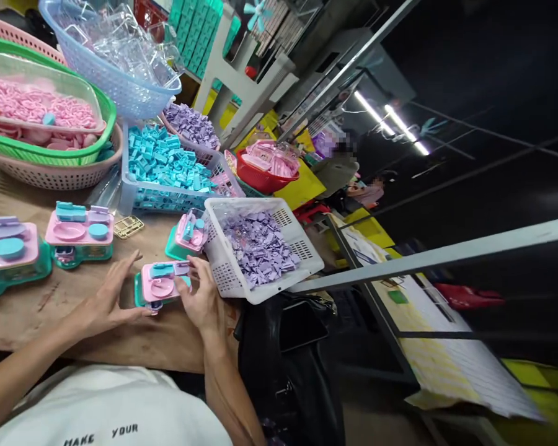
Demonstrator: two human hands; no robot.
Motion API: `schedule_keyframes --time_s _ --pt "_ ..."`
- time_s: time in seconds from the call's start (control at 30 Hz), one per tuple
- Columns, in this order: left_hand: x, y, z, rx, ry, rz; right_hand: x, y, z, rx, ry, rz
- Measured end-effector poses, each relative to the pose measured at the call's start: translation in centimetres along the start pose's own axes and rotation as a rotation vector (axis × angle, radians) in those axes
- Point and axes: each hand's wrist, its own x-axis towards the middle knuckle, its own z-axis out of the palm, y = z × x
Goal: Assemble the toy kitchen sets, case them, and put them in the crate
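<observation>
Two bare hands of mine are at one toy (160,286), lower left of centre in the head view, flat on the brown table (167,347), pink top up over a teal base. My left hand (109,303) is open and spread, its thumb reaching the toy's lower left corner; whether that thumb touches, I cannot tell. My right hand (199,297) grasps the toy's right end, thumb at the blue disc, forefinger by the lilac part. Just above it, a tilted toy (188,234) stands beside the white basket (223,279), which holds purple pieces (260,248). Farther left are a pink-and-teal toy (80,235) and, at the left edge, a larger-looking toy (9,254). Between them and the tilted toy lies a gold plate (128,227). Above, a clear blue bin (167,199) holds blue pieces (160,158); at upper left, a blue basket (116,90) holds clear parts (125,43), beside a green basket (86,148) under a tray (79,127) of pink pieces (32,102).
</observation>
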Motion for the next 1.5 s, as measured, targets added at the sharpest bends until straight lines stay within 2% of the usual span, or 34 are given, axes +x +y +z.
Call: schedule_keyframes --time_s 0.07,0.13,0.2,0.23,0.27,0.33,0.37,0.43,0.5,0.6,0.67,0.77,0.87,0.97,1.07,1.13,1.17,1.23,1.3,1.37,1.43,1.5 --pt "1.1 0.7 -1.1 0.019 -0.036 -0.002 1.9 -1.3 -4.1 -0.24 0.019 -0.096" --pt "2.5 1.3 -1.6 0.047 -0.074 0.024 4.8 -1.6 -8.4 -0.434 -0.006 -0.107" --pt "3.8 1.6 -1.3 0.055 -0.093 0.084 8.2 -0.7 -11.8 -0.694 -0.03 0.011" --pt "4.4 1.7 -0.9 0.053 -0.097 0.119 9.9 0.1 -12.8 -0.816 -0.088 0.101" --pt "4.8 1.7 -0.6 0.049 -0.097 0.149 11.3 0.9 -13.4 -0.904 -0.197 0.182" --pt "5.2 2.0 0.1 0.046 -0.093 0.157 13.4 2.5 -13.2 -0.987 -0.414 0.261" --pt "5.2 2.3 0.2 0.044 -0.083 0.143 13.9 3.1 -12.6 -0.998 -0.478 0.268" --pt "4.9 3.1 -0.1 0.045 -0.072 0.081 13.9 3.9 -11.2 -1.01 -0.5 0.263" --pt "4.7 4.0 -0.8 0.062 -0.047 0.034 13.1 4.3 -10.4 -1.026 -0.463 0.277" --pt "4.5 4.6 -1.8 0.117 -0.039 -0.037 11.8 4.9 -10.6 -1.06 -0.394 0.238" --pt "4.5 4.3 -2.0 0.112 -0.053 -0.047 11.5 5.7 -10.9 -1.073 -0.37 0.197" --pt "4.4 3.3 -1.8 0.062 -0.043 0.009 12.1 6.9 -10.6 -1.036 -0.374 0.209" --pt "4.1 2.8 -1.8 0.082 -0.029 0.01 13.3 7.2 -11.1 -0.975 -0.304 0.154" --pt "3.4 3.0 -2.6 0.134 -0.017 -0.017 13.3 5.4 -13.5 -0.915 -0.101 0.048" --pt "2.5 3.4 -3.5 0.171 -0.004 -0.05 10.7 1.6 -15.6 -0.767 0.259 -0.088" --pt "2.1 3.6 -3.8 0.184 0.002 -0.083 7.7 -1.0 -14.9 -0.616 0.398 -0.197" --pt "2.0 3.7 -3.9 0.184 0.006 -0.094 6.0 -1.9 -13.8 -0.541 0.39 -0.244" --pt "2.0 3.8 -3.8 0.181 0.021 -0.106 2.8 -2.4 -10.1 -0.421 0.277 -0.29" --pt "2.0 3.7 -3.5 0.181 0.036 -0.106 0.0 -0.9 -5.8 -0.404 0.186 -0.315" --pt "1.9 3.5 -3.2 0.184 0.057 -0.089 -2.0 1.9 -2.0 -0.416 0.121 -0.235" --pt "1.8 3.3 -3.1 0.183 0.066 -0.075 -3.8 4.7 0.2 -0.407 0.101 -0.159" --pt "1.6 3.0 -3.0 0.179 0.061 -0.067 -5.6 6.4 0.7 -0.417 0.097 -0.11"
